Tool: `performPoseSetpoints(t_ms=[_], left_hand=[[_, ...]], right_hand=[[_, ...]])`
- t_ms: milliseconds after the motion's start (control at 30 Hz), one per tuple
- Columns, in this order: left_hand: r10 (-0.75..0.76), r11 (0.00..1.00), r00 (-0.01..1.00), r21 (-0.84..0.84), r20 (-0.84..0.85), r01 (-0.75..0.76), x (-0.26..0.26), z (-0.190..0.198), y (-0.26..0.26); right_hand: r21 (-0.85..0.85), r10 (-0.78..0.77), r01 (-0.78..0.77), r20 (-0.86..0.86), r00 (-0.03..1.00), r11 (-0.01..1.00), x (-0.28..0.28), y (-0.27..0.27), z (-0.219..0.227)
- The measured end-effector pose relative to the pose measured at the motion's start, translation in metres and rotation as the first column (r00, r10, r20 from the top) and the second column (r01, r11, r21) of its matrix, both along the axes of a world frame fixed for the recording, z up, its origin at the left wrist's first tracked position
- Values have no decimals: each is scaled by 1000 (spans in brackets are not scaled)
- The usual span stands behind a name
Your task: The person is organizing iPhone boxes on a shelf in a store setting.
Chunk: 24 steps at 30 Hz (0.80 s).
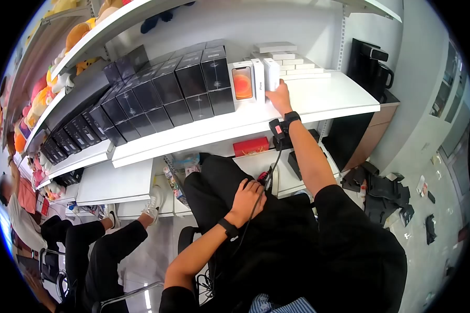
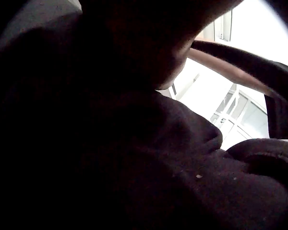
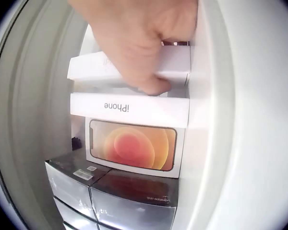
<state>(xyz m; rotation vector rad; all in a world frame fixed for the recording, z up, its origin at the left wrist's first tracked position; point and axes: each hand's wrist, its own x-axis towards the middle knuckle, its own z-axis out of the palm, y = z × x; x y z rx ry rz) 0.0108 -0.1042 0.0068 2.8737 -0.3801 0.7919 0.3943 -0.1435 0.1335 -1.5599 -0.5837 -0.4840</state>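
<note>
Three white boxes: they stand on edge in a short row on the white shelf [image 1: 318, 99], with the right grip [image 1: 280, 98] on the last of them.
Right grip: the fingers [image 3: 151, 84] curl over the top edge of the end white phone box [image 1: 271, 73], so this grip is clamped on it; the thumb side is hidden from the wrist view.
Left grip [image 1: 247, 197]: it rests on the dark trousers in the lap, fingers loosely bent, holding nothing; its own wrist view shows only dark cloth.
Beside the grip: the next box, marked iPhone [image 3: 129, 109], touches the held one, and beyond that stands the box with the orange picture [image 1: 243, 82].
Further from the grip: a block of black boxes [image 1: 162, 91] fills the shelf on the far side of the orange box; flat white boxes [image 1: 287, 60] are stacked just behind the hand.
Handling, as a judgement: the held box looks like stiff card, light to moderate in weight, with a smooth, slightly slippery skin and a lid that could slide off.
Where to hold: across the two broad faces, thumb against fingers, low enough to trap lid and base together.
Risk: the neighbours stand close and could tip if it is dragged sideways.
</note>
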Motion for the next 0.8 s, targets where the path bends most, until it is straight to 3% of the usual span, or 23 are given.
performPoseSetpoints(t_ms=[133,533,633,733,800], left_hand=[[-3,1000,1000,16,16,3,-2,-4,-2],[-15,1000,1000,-2,6,15,0,-3,-3],[-30,1000,999,2,25,30,-2,-7,-5],[-28,999,999,24,25,28,1,-5,0],[-19,1000,1000,16,-14,20,-3,1,-3]], right_hand=[[-161,-79,86,44,996,983,2,1,0],[-241,-70,94,105,992,966,6,0,-5],[-218,3,14,79,997,976,-3,-3,-2],[-187,294,-289,1,956,939,-10,-11,10],[-234,401,-423,-139,906,875,-30,-27,30]])
